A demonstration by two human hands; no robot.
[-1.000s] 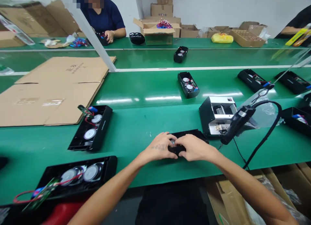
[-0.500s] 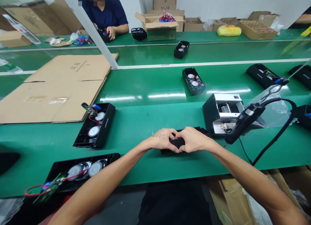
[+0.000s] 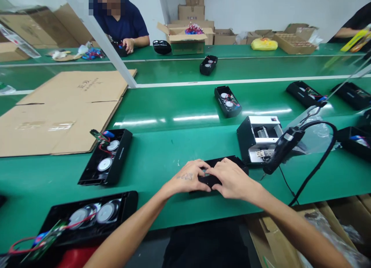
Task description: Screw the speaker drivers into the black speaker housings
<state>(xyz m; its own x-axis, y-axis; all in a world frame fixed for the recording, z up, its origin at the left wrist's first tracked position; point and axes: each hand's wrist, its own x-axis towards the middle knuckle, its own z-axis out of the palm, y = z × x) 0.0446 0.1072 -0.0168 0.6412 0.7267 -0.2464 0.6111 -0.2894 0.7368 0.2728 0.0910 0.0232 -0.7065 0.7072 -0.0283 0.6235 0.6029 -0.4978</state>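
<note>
A black speaker housing point(image 3: 213, 180) lies on the green bench in front of me, mostly covered by my hands. My left hand point(image 3: 188, 177) grips its left part, thumb and fingers curled over the middle. From the right, my right hand point(image 3: 234, 180) does the same, its fingertips almost meeting those of the left. Whatever small part may sit under the fingertips is hidden. Left of my hands, an open speaker housing point(image 3: 108, 156) shows two round silver speakers, red wires and a green circuit board. Nearer to me lies another open housing point(image 3: 130, 202) with its board hanging out at the left.
Just right of my hands stands a black-and-silver screw feeder point(image 3: 245, 140), with a hanging electric screwdriver point(image 3: 283, 150) and its cable in front. Flattened cardboard point(image 3: 66, 106) covers the left side. More housings point(image 3: 228, 102) sit on the belt. A co-worker point(image 3: 127, 28) sits opposite.
My fingertips have parted slightly, and more of the housing shows behind my hands. The whole view has shifted a little as my head moved. The co-worker's hands stay about the same.
</note>
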